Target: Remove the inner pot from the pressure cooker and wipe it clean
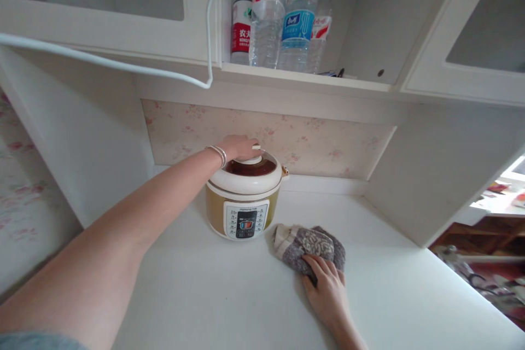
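An electric cooker (213,210) stands upright against the back wall, with an olive-gold body, a white lid rim and a dark control panel facing me. My left hand (241,147) reaches over and is closed around the handle on top of the lid (246,183), which sits on the cooker. To the right lies a folded grey and cream patterned towel (315,243) on the white surface (197,295). My right hand (326,287) grips its near edge, fingers bent over the fabric and thumb beneath.
Overhead, a white cabinet shelf (303,76) holds several plastic bottles (266,16). A white cable (164,72) hangs in front of the cabinet's left side. White side panels (426,175) bound the counter, and floral wallpaper (311,145) covers the back. Cluttered shelves (484,273) appear at far right.
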A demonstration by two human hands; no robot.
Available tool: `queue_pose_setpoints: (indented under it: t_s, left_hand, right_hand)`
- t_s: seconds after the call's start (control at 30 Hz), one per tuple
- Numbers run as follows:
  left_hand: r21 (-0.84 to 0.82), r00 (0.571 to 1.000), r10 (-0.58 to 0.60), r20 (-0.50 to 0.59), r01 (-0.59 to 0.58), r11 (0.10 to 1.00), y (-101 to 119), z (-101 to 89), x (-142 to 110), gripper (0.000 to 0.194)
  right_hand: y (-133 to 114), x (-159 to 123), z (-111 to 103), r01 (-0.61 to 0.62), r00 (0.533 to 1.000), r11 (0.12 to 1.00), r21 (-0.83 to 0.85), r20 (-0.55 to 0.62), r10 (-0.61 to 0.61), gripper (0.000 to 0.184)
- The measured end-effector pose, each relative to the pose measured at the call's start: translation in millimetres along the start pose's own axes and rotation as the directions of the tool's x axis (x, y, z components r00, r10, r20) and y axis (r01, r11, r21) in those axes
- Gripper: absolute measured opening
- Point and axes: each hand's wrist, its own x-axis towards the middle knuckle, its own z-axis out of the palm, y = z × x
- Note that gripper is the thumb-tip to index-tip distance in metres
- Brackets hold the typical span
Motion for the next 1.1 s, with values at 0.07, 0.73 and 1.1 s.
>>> queue_pose_setpoints:
  t_s: [0.07,0.73,1.1]
  left_hand:
    - [-0.011,0.998,0.062,-0.022,-0.062,0.998,-1.7,3.6,3.4,0.061]
    - [0.029,0.994,-0.006,-0.112,0.009,1.000,10.3,9.8,3.2,0.059]
    - [0.013,0.984,0.023,-0.177,-0.021,1.000,6.0,13.9,-0.6,0.056]
  right_hand:
    - [0.9,1.1,-0.1,-0.010,1.000,1.000,0.006,0.007,0.010,0.040]
    - [0.8,4.3,0.0,-0.031,0.999,0.999,0.031,-0.014,0.032,0.038]
    - [0.1,5.2,-3.1,-0.051,0.999,0.997,0.051,0.002,0.051,0.040]
